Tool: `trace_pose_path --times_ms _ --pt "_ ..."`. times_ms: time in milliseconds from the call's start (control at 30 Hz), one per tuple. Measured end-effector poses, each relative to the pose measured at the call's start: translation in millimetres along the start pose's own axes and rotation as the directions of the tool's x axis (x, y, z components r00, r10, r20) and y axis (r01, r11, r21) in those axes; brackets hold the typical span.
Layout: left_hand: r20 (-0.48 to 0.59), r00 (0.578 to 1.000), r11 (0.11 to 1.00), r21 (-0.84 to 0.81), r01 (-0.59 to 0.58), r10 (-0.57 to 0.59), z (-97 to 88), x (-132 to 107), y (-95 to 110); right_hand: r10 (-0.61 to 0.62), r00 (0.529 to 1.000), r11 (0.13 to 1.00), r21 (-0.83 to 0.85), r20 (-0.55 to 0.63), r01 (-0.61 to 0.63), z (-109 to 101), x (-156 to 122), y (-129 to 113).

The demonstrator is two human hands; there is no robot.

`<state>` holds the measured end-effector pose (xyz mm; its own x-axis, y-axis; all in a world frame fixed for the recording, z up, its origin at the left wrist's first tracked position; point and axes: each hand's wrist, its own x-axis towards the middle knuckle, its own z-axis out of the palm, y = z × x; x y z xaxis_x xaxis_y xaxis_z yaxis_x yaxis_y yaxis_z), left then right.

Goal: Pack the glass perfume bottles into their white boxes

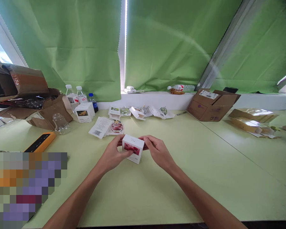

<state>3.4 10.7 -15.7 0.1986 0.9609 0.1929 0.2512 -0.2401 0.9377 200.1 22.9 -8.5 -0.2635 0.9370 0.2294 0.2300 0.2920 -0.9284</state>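
Observation:
Both my hands hold a small white box (132, 147) with a pink-red picture on its front, just above the pale green table (157, 184). My left hand (114, 153) grips the box's left side with curled fingers. My right hand (155, 149) pinches its right side. Just behind the box, a round pink glass bottle (117, 126) rests on an opened white carton. A flattened white carton with a barcode (100, 127) lies to its left.
Further back lie several opened white cartons with clear round bottles (124, 111). A stack of white boxes (84, 112), water bottles (71, 94) and a glass jar (60, 123) stand at the left near torn cardboard. A brown box (211, 105) sits at right, an orange-edged device (41, 142) at left.

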Motion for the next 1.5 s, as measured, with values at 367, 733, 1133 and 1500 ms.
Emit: trace_pose_path --times_ms 367,733,1133,1500 --pt "-0.126 0.988 0.974 0.218 -0.06 0.089 -0.7 -0.6 0.3 -0.027 0.999 0.996 -0.081 0.021 0.028 1.0 -3.0 -4.8" --pt "-0.151 0.943 0.805 0.571 -0.162 0.297 0.3 -1.0 -6.4 -0.083 0.997 0.984 -0.16 -0.01 0.08 1.8 -3.1 0.0" --pt "-0.137 0.865 0.614 0.757 -0.223 0.483 1.0 -3.1 -4.2 -0.157 0.942 0.886 -0.378 0.297 0.267 13.4 -12.4 3.8" --pt "-0.128 0.838 0.497 0.848 -0.185 0.531 14.3 -8.2 -1.5 -0.206 0.94 0.787 -0.524 0.273 0.325 11.2 -8.3 3.7"
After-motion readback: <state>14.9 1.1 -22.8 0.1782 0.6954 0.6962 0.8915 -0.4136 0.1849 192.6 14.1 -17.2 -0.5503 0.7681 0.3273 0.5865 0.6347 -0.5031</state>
